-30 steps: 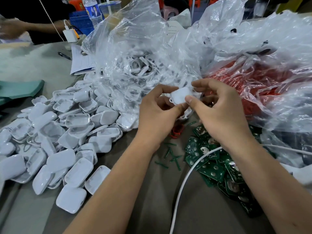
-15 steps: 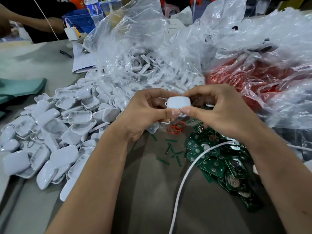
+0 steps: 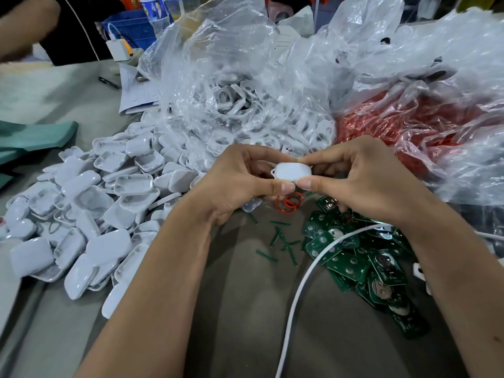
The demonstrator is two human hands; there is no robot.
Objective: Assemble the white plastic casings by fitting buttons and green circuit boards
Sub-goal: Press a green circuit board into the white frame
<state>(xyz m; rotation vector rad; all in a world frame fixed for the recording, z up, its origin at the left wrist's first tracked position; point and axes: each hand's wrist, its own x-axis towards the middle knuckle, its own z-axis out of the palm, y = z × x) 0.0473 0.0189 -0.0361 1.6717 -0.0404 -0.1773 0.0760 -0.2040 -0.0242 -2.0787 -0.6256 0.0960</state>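
Note:
Both hands hold one small white plastic casing [image 3: 292, 171] above the table, its smooth face turned up. My left hand [image 3: 240, 181] pinches its left end between thumb and curled fingers. My right hand [image 3: 362, 178] pinches its right end the same way. Below my right hand lies a heap of green circuit boards [image 3: 354, 257] with round metal contacts. A large pile of white casing halves [image 3: 90, 203] spreads over the table to the left. A few red rubber rings [image 3: 289, 203] lie just under the held casing.
Clear plastic bags of white parts [image 3: 234, 99] and of red rings [image 3: 403, 124] rise behind the hands. Small green strips [image 3: 283, 241] are scattered mid-table. A white cable [image 3: 308, 271] runs across the boards. Another person's arm [image 3: 24, 25] and a blue basket [image 3: 128, 25] are at the far left.
The hands have lowered the casing a little toward me and turned it flat side up; both thumbs now press along its near edge.

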